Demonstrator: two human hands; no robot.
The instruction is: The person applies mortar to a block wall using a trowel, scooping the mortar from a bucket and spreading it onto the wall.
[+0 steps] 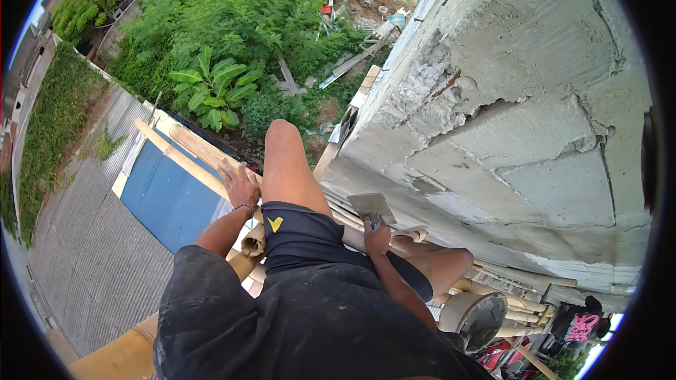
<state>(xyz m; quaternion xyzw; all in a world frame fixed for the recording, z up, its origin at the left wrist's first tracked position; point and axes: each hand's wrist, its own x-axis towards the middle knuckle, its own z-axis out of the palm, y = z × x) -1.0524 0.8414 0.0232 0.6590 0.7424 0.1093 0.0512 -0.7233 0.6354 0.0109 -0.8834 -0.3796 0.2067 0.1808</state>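
— Where to look for the left hand (pixel 239 186)?
— Down on a bamboo pole (pixel 184 162) of the scaffold, laid flat with spread fingers, just beside the bare knee (pixel 282 134).
— And the right hand (pixel 377 238)?
— Closed tight round the handle of a trowel (pixel 372 206), low against the wall (pixel 535 119).
— Trowel blade?
— Held flat, pointing away from the body, either touching the bottom edge of the grey plaster or just off it; hard to tell which.
— Anything about the wall itself?
— Cracked and flaking, with patches of plaster broken away.
— Close by?
— A bucket (pixel 479 317) sitting among the poles by the right leg; well below, a blue roof (pixel 165 200) and a banana plant (pixel 211 88).
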